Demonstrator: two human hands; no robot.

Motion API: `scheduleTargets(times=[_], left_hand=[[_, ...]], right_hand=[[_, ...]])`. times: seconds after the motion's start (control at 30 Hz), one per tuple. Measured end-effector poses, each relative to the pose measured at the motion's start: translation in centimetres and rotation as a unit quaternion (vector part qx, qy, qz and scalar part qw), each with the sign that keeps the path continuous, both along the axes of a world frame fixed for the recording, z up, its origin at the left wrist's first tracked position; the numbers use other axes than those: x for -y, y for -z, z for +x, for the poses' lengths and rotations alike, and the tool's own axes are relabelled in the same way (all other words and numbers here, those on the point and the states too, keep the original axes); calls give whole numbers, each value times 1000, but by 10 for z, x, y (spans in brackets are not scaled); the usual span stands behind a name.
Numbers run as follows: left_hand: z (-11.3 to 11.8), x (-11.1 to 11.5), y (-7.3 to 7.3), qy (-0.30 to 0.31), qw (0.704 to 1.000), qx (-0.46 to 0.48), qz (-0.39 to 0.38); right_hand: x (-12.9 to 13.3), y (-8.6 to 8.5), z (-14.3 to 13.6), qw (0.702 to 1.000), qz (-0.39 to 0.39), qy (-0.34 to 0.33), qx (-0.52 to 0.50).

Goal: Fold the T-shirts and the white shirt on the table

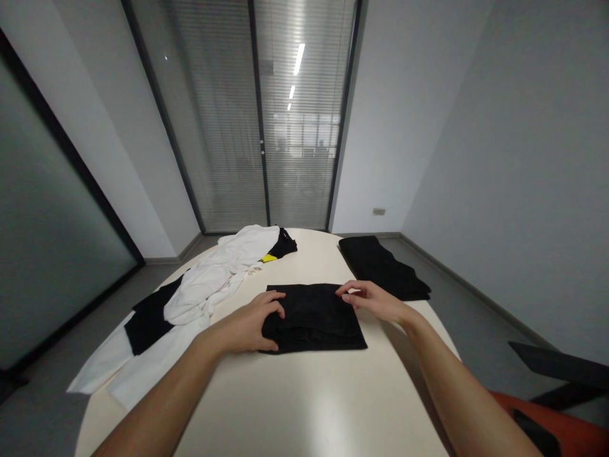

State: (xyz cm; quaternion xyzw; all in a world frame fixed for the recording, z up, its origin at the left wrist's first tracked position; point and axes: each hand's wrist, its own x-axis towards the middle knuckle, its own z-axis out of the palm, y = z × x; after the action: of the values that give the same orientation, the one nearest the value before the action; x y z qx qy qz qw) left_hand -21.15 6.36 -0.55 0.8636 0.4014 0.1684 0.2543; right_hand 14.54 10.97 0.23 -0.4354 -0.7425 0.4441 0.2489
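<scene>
A folded black garment (314, 317) lies flat in front of me, a neat rectangle with layered folds along its near side. My left hand (254, 320) rests at its left edge, fingers curved and spread apart over the cloth. At the upper right corner, my right hand (368, 298) has its fingertips on or just above the fabric, fingers slightly bent and apart. Neither hand grips the cloth. Just beyond my right hand lies another folded black garment (380, 266).
White clothing (228, 260) is heaped on the left of the pale table (304, 393), with black cloth (155, 317), a yellow piece (269, 258) and a black item (285, 243) among it. An orange and black chair (556, 412) stands at the right. Glass panels with blinds (304, 158) are behind.
</scene>
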Motion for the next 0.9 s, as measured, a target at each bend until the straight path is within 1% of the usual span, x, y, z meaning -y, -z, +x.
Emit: scheduleTargets(times=[0.1,0.17,0.2,0.27,0.33,0.4,0.47,0.57,0.63,0.7,0.77,0.9], left_hand=[[4,4,-6,8,1000,12,7],[7,3,-7,1,999,38,14],[8,0,-5,-13,998,58,20],[10,-7,4,-70,991,104,48],[10,-17,17,-147,976,139,86],[7,-27,32,-204,963,144,105],[4,-35,44,-225,961,138,88],[-1,-42,53,-239,959,142,45],[-3,-44,55,-244,957,152,26],[-5,-45,55,-230,960,159,17],[-8,-45,56,-209,965,157,18],[-14,-46,56,-190,968,161,23]], right_hand=[[-8,14,0,994,6,99,-38],[-14,25,-3,989,2,137,-57],[-17,30,-4,987,-2,148,-63],[-22,39,-8,984,-7,161,-70],[-26,46,-11,982,8,168,-81],[-30,51,-13,979,30,177,-93],[-32,52,-13,978,35,181,-102],[-32,50,-9,976,6,183,-116],[-31,46,-3,980,-18,159,-116],[-29,42,2,988,-29,119,-99],[-27,40,6,993,-18,91,-67],[-26,40,4,996,21,77,-27]])
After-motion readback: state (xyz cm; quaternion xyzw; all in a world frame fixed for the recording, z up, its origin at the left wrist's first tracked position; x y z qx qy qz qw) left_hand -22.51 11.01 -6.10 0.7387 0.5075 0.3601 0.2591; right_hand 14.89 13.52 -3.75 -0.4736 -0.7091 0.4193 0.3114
